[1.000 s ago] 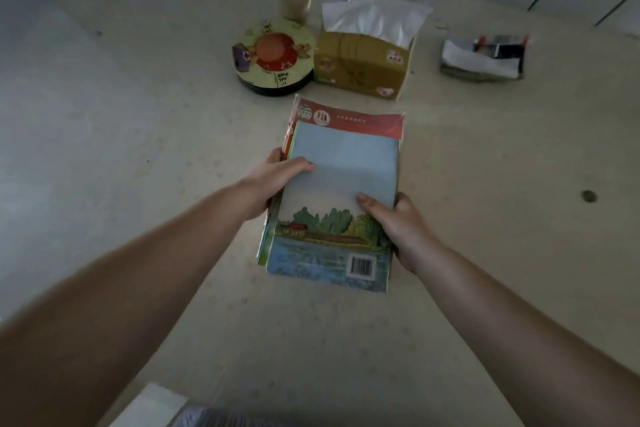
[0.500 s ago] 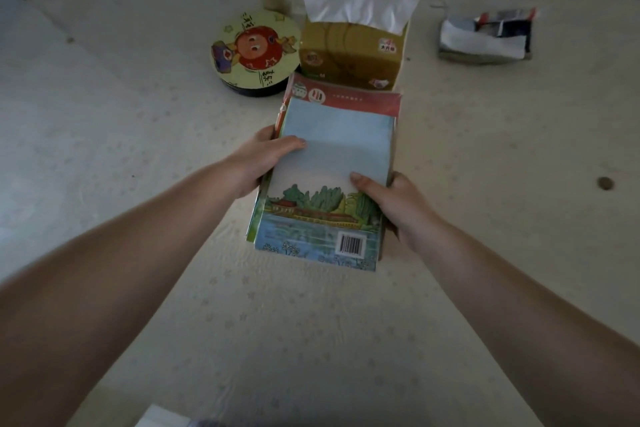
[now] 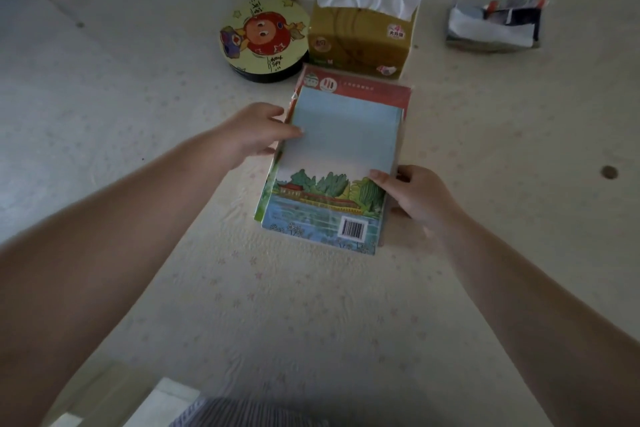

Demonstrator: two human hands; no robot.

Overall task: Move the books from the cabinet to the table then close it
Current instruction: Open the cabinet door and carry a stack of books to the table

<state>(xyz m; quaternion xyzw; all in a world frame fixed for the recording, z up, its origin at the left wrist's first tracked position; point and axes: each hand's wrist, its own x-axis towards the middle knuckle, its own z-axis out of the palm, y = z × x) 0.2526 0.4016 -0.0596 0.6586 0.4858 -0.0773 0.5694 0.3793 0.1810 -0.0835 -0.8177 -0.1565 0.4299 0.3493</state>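
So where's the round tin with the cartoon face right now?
In the head view, the round tin sits on the table at upper centre, right beside the tissue box on its left, just beyond the stack of books.

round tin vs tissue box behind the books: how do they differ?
The round tin is a low, flat cylinder; the tissue box is a taller rectangular block. The tin is yellow on top with a red cartoon figure and a dark side; the box is olive-gold. The tin is closed, while white tissue sticks out of the box's top. Both sit side by side on the table, just beyond the books.
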